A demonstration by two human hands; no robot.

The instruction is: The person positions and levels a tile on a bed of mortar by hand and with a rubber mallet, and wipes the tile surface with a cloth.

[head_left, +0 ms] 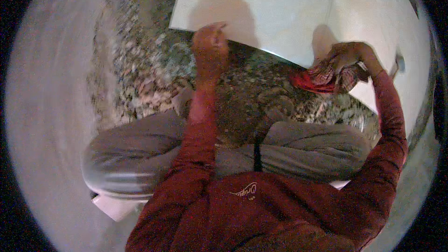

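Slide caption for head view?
Right hand holds a bunched red cloth at a white panel; left hand near its edge.

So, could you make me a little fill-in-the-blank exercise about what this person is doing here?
1. The red patterned cloth is bunched in the person's ____ hand.
2. The large flat panel in front of the person is ____ in colour.
3. The shadow just beyond the left hand falls on the ____.
4. The person's long sleeves are dark ____.

Missing words: right; white; panel; red.
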